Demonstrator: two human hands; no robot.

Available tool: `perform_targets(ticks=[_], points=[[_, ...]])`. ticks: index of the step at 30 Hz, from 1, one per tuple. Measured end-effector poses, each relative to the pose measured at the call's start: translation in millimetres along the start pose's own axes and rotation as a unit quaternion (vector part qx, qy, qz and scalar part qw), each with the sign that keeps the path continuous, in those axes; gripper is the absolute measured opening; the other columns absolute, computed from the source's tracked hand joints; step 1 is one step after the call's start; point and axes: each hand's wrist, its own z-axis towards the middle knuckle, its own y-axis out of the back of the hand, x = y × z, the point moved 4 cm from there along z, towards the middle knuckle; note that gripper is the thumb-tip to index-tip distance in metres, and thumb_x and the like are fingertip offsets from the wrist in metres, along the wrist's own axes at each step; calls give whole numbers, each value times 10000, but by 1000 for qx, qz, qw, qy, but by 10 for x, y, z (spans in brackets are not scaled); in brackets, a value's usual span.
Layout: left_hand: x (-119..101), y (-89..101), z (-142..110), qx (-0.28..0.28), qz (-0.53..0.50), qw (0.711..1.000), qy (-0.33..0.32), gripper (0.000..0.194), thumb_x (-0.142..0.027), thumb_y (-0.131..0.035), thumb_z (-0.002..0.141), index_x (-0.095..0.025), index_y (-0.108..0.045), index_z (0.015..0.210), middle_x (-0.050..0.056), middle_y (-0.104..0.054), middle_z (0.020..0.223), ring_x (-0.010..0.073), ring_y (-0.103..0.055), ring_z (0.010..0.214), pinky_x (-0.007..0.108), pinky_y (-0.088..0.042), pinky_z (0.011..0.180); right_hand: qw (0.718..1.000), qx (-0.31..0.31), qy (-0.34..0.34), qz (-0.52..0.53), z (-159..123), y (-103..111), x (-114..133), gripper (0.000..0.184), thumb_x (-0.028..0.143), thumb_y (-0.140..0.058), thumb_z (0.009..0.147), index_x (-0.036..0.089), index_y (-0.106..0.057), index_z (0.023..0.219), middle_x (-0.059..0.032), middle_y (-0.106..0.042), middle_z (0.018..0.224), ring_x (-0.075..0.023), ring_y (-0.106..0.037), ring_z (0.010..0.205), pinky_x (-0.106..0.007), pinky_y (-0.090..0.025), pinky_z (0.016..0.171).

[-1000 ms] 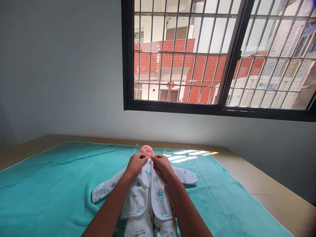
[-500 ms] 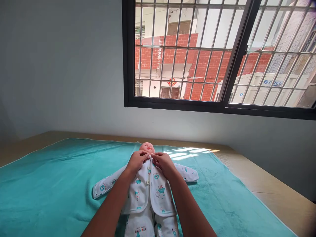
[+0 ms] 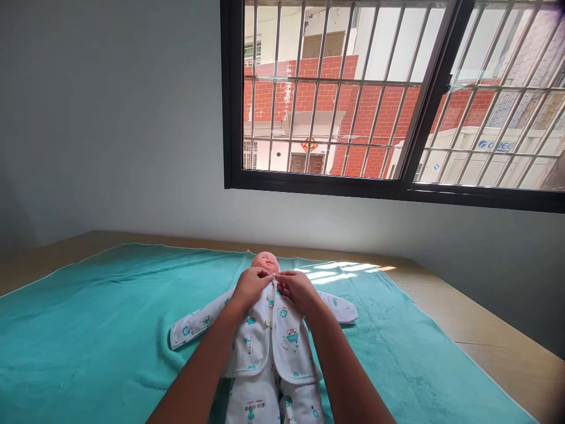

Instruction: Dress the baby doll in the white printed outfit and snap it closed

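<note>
**Two pinches at the collar: match the edges by feel**

From my seat behind the head camera, I start at the left, where the teal cloth (image 3: 101, 335) spreads widest and the left sleeve (image 3: 189, 330) lies slanted out, flat on it. I'd leave that sleeve loose, so it doesn't drag the neckline sideways.

Next, the left hand (image 3: 251, 287) has thumb and fingers pinched on the collar of the white printed jacket (image 3: 249, 347). The jacket is on the doll (image 3: 265, 260), which lies face up mid-cloth, head at the far end. Small buttons (image 3: 268, 322) show down the front; below them the front edges part toward the trousers (image 3: 253, 403). I judge it best to set the two collar corners level first, lifting them slightly off the neck so nothing is squeezed beneath.

The right hand (image 3: 298, 288) pinches the opposite collar edge, its fingertips almost meeting the left's. What sits between them is too small and covered for me to tell, so I'd trust touch there and press lightly. Its forearm should clear the jacket's right panel, I think, or the cloth may skew. Farther right, the right sleeve (image 3: 339, 307) rests outstretched.
</note>
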Motion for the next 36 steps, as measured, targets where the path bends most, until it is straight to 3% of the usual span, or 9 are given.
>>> perform_targets(ticks=[8, 21, 27, 31, 36], points=[[8, -8, 17, -19, -48, 997, 51, 151, -237, -633, 724, -136, -738, 763, 78, -752, 811, 196, -672, 793, 266, -476, 708, 1000, 13, 11, 3, 30, 14, -34, 83, 152, -729, 678, 93, -691, 722, -13, -582, 612, -59, -524, 526, -157, -488, 538], [2, -19, 15, -44, -15, 998, 45, 55, -167, -641, 723, -158, -695, 734, 60, -738, 822, 185, -666, 808, 265, -455, 726, 997, 44, 34, -51, 18, 13, -25, 121, 222, -737, 695, 115, -680, 702, -22, -604, 631, -62, -504, 519, -182, -439, 512], [16, -24, 18, -31, -4, 999, 41, 48, -139, -635, 702, -158, -678, 692, 64, -732, 793, 196, -662, 785, 270, -450, 705, 987, 1, 76, -140, 27, 70, -22, 85, 168, -679, 654, 134, -710, 725, 36, -523, 518, -49, -379, 429, -191, -267, 411], [39, -34, 35, -28, -10, 999, 45, 46, -166, -633, 713, -161, -672, 737, 62, -734, 828, 188, -667, 803, 257, -457, 718, 961, -23, 124, -248, 36, 88, -5, 188, 193, -669, 637, 159, -740, 808, 35, -555, 584, -67, -431, 484, -205, -312, 475], [17, -48, 29, -29, 7, 998, 59, 113, -277, -660, 706, -179, -666, 763, 57, -733, 835, 203, -668, 807, 263, -454, 703, 952, -28, 152, -265, 60, 82, -9, 202, 257, -669, 649, 156, -749, 804, -2, -626, 708, -91, -481, 579, -211, -352, 537]])
